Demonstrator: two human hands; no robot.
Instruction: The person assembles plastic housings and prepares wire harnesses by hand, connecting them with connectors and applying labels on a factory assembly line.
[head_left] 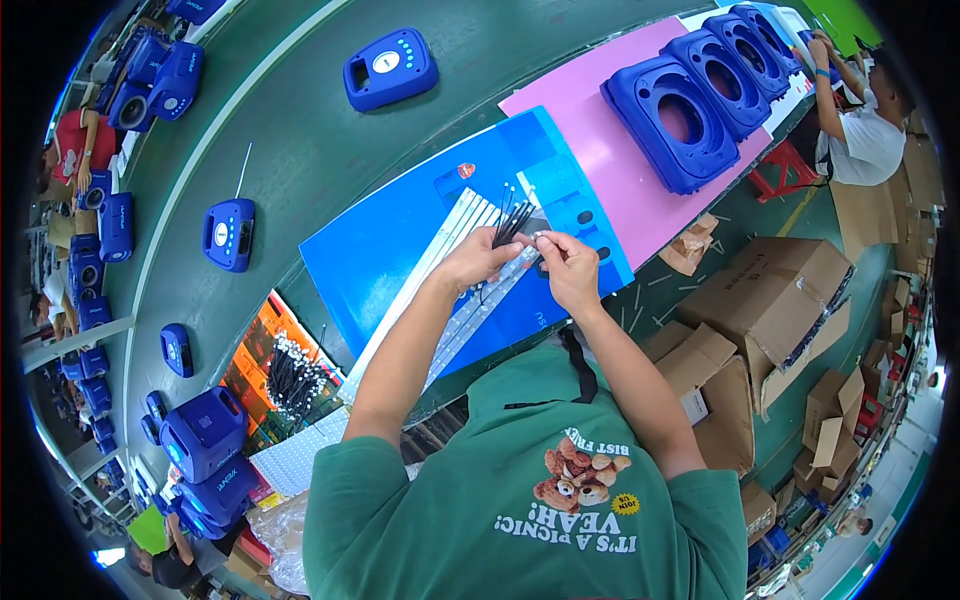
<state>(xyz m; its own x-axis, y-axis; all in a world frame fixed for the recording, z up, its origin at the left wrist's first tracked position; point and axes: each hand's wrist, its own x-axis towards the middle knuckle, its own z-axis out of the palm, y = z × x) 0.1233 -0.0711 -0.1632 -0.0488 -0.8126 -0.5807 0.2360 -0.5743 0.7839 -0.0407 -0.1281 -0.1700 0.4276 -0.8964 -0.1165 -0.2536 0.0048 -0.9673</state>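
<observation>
I'm pinching black leads (514, 220) left hand (478, 262), apparently strip (468, 326) end right hand (572, 275), near blue board (385, 240)'s front edge; likely light, bendy: taking ends.

Forearms (405, 350) bare, converging forward; left grip (475, 262) fingers curled; right grip (572, 275) thumb and forefinger pinched; grips near each other

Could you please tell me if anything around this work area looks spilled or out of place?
Yes. On the green floor right of the flat pink sheet, thin pale sticks lie scattered at different angles, near a crumpled brown paper-like item and brown cardboard boxes. They look dropped, as they follow no order.
</observation>
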